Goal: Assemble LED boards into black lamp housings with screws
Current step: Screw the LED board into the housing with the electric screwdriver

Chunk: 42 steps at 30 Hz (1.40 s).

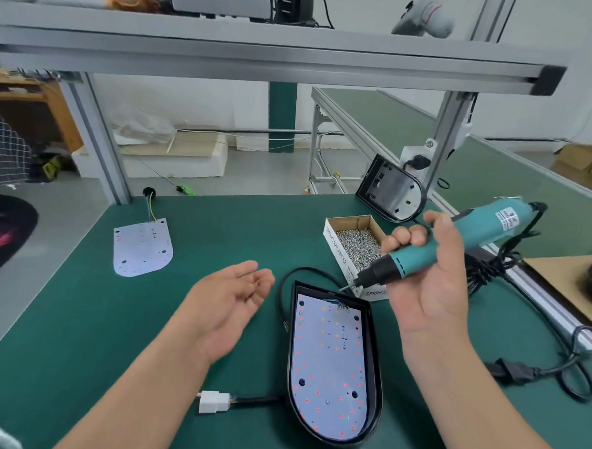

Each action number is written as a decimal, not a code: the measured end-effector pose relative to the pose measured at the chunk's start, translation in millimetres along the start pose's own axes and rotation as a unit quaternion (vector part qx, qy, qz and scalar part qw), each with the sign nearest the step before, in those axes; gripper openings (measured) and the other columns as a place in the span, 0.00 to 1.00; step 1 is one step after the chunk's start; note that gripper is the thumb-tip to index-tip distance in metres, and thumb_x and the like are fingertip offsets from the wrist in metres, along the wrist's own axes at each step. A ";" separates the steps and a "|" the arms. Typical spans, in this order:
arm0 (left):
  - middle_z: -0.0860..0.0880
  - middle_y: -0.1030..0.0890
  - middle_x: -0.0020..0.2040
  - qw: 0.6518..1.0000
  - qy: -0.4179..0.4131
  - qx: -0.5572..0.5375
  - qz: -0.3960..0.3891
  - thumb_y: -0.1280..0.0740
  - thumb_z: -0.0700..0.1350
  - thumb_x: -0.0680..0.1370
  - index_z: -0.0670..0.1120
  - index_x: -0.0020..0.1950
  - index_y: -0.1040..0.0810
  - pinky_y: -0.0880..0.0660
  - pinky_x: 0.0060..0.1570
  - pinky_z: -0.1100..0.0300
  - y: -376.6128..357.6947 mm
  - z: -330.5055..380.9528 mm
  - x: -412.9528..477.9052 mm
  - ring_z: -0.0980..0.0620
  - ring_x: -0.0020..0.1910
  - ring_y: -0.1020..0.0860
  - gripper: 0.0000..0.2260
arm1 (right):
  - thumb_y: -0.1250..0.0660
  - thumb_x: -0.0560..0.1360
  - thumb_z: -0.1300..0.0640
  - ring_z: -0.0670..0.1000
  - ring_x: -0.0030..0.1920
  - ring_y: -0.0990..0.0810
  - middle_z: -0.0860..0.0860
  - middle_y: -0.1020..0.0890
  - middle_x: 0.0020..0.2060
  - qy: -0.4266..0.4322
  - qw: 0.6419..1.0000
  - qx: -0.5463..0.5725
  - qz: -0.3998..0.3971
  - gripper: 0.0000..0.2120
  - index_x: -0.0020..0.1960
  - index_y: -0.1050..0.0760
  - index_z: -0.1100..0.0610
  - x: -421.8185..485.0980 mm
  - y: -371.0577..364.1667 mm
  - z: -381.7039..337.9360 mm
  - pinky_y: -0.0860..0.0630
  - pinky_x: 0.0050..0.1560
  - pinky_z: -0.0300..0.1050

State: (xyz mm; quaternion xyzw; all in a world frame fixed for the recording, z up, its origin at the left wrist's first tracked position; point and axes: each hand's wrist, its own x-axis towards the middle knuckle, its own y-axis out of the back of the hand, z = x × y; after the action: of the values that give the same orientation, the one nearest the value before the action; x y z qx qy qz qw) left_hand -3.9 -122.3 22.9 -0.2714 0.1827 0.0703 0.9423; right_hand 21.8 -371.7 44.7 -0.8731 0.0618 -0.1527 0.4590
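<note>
Fingers [407, 237] of the right hand [428, 286] are curled tight round a blue-green screwdriver [458, 239] with a smooth plastic body and a black nose. Its thin metal tip points down at the top edge of the black housing [378, 376]; I cannot tell if it touches. The left hand [229, 299] is palm up just left of the housing, its fingers nearly straight, close together and holding nothing.

The black housing lies flat on the green surface [77, 316]. It is shiny, with one flat end and one round end. Inside it sits a white LED board [328, 370] of the same shape, dotted with little red and orange spots. A black cable leads from the housing to a white plug [214, 402].

Just behind the housing, a small cardboard box [337, 248] is full of little silver screws [358, 243]. A loose board [142, 247] lies far to the left.
</note>
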 end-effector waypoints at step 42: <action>0.54 0.12 0.45 0.893 -0.299 0.321 -0.103 0.22 0.44 0.76 0.59 0.46 0.11 0.23 0.45 0.69 -32.2 -31.5 -46.4 0.60 0.42 0.18 0.08 | 0.35 0.84 0.53 0.49 0.39 0.25 0.48 0.29 0.35 -0.001 0.998 0.037 -0.057 0.07 0.51 0.21 0.54 -21.3 -27.3 -8.2 0.24 0.47 0.44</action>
State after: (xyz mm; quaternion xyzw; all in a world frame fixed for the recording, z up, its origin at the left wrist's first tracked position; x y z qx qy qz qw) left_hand -48.9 -167.9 31.6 0.0627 -0.1242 -0.0114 0.9902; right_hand -1.9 -357.3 67.0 -0.8574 0.0061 -0.1802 0.4820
